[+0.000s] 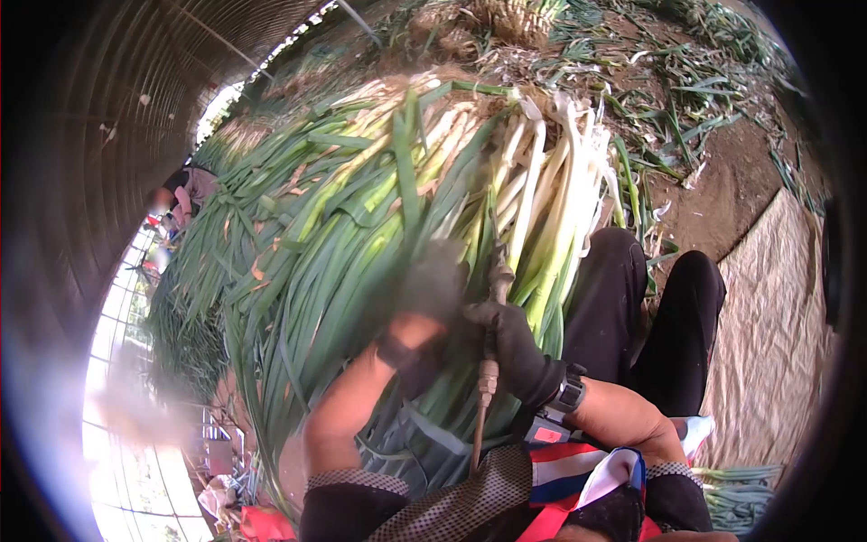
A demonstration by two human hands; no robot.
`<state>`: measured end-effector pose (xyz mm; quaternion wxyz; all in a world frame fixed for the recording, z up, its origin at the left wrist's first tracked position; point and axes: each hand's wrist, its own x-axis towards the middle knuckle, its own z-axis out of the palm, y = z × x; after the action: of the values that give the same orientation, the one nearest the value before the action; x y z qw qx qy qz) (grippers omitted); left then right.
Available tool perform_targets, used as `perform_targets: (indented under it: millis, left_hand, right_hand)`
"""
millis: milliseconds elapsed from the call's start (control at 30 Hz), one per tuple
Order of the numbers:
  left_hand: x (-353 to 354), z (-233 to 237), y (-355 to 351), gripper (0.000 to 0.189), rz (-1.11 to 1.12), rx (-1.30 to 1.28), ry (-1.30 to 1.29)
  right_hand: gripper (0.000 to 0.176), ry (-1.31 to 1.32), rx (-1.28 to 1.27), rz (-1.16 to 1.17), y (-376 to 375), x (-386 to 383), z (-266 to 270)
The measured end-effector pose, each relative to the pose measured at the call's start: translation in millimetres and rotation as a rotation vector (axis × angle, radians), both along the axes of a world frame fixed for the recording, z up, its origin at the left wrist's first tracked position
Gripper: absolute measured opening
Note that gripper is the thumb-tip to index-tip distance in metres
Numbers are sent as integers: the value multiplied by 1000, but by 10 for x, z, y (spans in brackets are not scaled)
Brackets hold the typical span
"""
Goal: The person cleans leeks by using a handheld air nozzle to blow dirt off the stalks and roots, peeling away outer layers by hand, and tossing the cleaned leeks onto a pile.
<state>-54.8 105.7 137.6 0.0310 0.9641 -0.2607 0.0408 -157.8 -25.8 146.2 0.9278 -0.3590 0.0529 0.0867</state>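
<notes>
A person sits on the ground with one big pile of green onions (361, 217) lying across the lap. The white ends point away from the person and the long green leaves hang off to the side.

The left hand (432, 287) wears a dark glove and presses down on the middle of the pile, I think to stop it from rolling. It is blurry, so I cannot tell if the fingers are curled or flat. The right hand (513, 345), also gloved, is closed tight around one thin rod (486, 379). The rod's tip pokes into the pile, close to the white ends.

There are two hands, two gloves and one rod. The onion stalks are too many to count. One watch (571, 394) sits on the right wrist. Two knees (616, 271) in black trousers stick out just beside the pile. One pale cloth (777, 343) is spread beyond the knees, on the dirt floor (731, 172). Loose leaves (668, 99) lie past the white ends. One other person (185, 191) sits far off, past the leaf tips.
</notes>
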Motion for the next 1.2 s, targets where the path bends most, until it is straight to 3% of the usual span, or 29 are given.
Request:
perform_targets:
  millis: [67, 100, 167, 233, 333, 467, 533, 600, 633, 667, 767, 800, 867, 933, 1067, 1133, 1167, 1200]
  left_hand:
    - [180, -45, -89, 16, 355, 147, 21]
    - [275, -186, 53, 16, 271, 123, 2]
    - [459, -396, 231, 17, 81, 73, -31]
    - [389, -123, -63, 19, 183, 165, 125]
    - [339, -126, -156, 22, 250, 81, 162]
    - [501, -512, 54, 23, 247, -23, 175]
    - [709, -718, 238, 24, 274, -87, 242]
    - [888, -745, 387, 25, 186, -86, 232]
    - [828, -541, 328, 26, -6, 9, 22]
    - [957, -388, 271, 29, 43, 6, 42]
    - [712, 363, -186, 35, 180, 53, -316]
    - [968, 410, -108, 37, 180, 192, -283]
    - [1017, 363, -39, 38, 49, 211, -359]
    - [901, 172, 13, 42, -67, 61, -302]
    - [536, 194, -25, 45, 114, -216, 355]
    - [276, 175, -8, 44, 127, -282, 301]
    - [189, 86, 61, 43, 97, -487, 324]
    - [142, 44, 118, 43, 139, -430, 326]
  right_hand:
    - [17, -130, -57, -17, 164, -14, -207]
    - [17, -127, -45, 19, 211, -8, -261]
    - [18, 159, 132, 252, 178, 23, -297]
    - [19, -179, -178, 120, 190, 87, -439]
    - [19, -326, -400, -8, 291, 129, -587]
    - [9, -166, -344, -61, 331, -86, -497]
    - [12, 126, -166, 50, 288, -149, -299]
    - [17, 136, -57, 17, 308, -155, -226]
    - [17, 137, -122, 26, 275, -125, -217]
    - [18, 136, -182, 45, 239, -80, -209]
    - [19, 88, -141, -98, 213, -8, -186]
    - [19, 120, -143, -54, 209, -24, -220]
    - [18, 156, -128, 71, 230, -20, -199]
    - [16, 113, -101, 135, 152, -53, -185]
    - [13, 155, 70, -49, 211, 35, -264]
    - [14, 164, 10, 54, 163, 12, -212]
    - [14, 193, 9, 66, 167, -39, -182]
    - [14, 224, 7, 75, 162, -83, -135]
